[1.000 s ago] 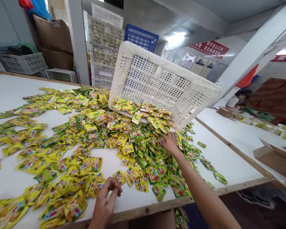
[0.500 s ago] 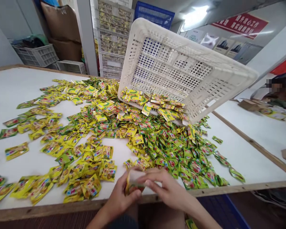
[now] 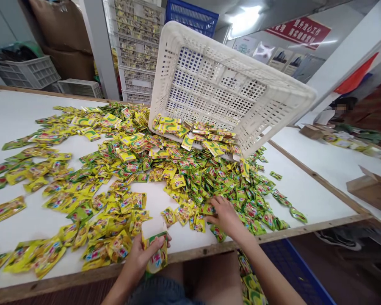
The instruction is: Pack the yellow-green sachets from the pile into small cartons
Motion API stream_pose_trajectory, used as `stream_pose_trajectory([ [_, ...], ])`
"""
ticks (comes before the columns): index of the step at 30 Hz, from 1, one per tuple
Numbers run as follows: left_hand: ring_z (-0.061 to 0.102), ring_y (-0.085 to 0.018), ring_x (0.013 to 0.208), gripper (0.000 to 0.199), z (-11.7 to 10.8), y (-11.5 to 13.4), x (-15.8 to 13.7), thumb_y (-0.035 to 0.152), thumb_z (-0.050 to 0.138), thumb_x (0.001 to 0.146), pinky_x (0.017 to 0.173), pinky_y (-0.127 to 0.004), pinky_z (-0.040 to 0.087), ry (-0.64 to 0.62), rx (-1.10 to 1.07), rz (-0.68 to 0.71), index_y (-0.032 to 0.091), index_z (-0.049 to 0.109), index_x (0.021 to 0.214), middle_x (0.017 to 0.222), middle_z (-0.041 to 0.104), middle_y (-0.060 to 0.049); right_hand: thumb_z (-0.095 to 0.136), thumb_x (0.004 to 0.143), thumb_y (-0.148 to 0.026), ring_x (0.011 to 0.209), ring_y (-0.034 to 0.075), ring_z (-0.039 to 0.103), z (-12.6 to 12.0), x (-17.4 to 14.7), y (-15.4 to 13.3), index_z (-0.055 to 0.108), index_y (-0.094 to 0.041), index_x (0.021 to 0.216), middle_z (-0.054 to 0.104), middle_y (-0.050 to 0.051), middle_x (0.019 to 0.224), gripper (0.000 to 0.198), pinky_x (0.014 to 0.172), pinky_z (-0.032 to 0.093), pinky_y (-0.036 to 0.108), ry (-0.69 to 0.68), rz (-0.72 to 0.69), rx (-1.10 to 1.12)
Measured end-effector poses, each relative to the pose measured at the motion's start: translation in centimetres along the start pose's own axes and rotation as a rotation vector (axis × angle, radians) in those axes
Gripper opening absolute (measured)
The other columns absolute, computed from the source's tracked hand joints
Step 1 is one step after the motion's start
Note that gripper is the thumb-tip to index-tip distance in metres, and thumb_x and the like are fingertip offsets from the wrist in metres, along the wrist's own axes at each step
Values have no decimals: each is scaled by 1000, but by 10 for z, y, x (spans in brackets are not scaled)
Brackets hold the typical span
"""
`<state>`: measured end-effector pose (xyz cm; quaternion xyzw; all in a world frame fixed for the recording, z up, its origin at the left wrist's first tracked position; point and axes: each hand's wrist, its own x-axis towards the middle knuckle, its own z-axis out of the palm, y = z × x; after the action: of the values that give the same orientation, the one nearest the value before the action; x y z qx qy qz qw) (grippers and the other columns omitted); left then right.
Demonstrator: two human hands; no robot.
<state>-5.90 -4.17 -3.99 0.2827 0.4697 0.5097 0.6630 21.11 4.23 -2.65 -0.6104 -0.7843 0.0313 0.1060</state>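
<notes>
In my left hand (image 3: pixel 142 256) is a small yellow-and-green carton (image 3: pixel 156 250), held upright with its white top flap raised, near the table's front edge. My right hand (image 3: pixel 225 217) reaches to the front of the heap, its thumb and fingers around a small green candy packet (image 3: pixel 207 209). Many green packets (image 3: pixel 250 209) lie to the right of that hand. Yellow packets (image 3: pixel 186 212) lie between my hands, and more yellow packets (image 3: pixel 106 250) spread to the left.
A white plastic basket (image 3: pixel 257 80) leans tilted over the heap, flat cartons (image 3: pixel 212 146) spilling from its lower side. Stacked crates (image 3: pixel 139 55) stand behind the table. Wooden trim (image 3: pixel 206 251) edges the table front. Cardboard boxes (image 3: pixel 371 186) and a person (image 3: pixel 328 114) are at the right.
My right hand has left the carton and moved forward and right to the packets. My left hand has drawn the carton leftward and holds it upright. The view has turned slightly right.
</notes>
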Motion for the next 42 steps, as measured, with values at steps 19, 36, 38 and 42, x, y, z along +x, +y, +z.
stream_pose_trajectory([
  [19,65,-23,71,41,-3,15,10,37,76,56,63,-29,51,92,23,-38,12,66,87,76,72,-9,55,77,-11,93,23,49,36,-13,-72,55,-19,79,58,8,96,8,79,37,37,232,-243,161],
  [36,64,-28,89,50,-5,10,23,39,74,59,75,-34,50,5,99,-29,12,63,100,99,70,-12,62,69,-16,94,27,52,47,8,-86,46,-17,103,57,9,98,37,80,35,38,91,148,230],
  [38,64,-28,91,48,-4,12,29,39,71,63,78,-35,49,-49,163,-22,13,63,101,102,69,-12,63,66,-15,93,27,53,49,10,-86,45,-16,104,57,10,98,42,80,36,38,81,190,272],
  [42,63,-29,92,42,4,22,46,37,69,65,80,-35,48,-122,325,5,13,64,98,101,70,-10,60,63,-14,84,24,56,55,12,-84,47,-16,104,59,5,85,43,76,39,36,42,267,394],
])
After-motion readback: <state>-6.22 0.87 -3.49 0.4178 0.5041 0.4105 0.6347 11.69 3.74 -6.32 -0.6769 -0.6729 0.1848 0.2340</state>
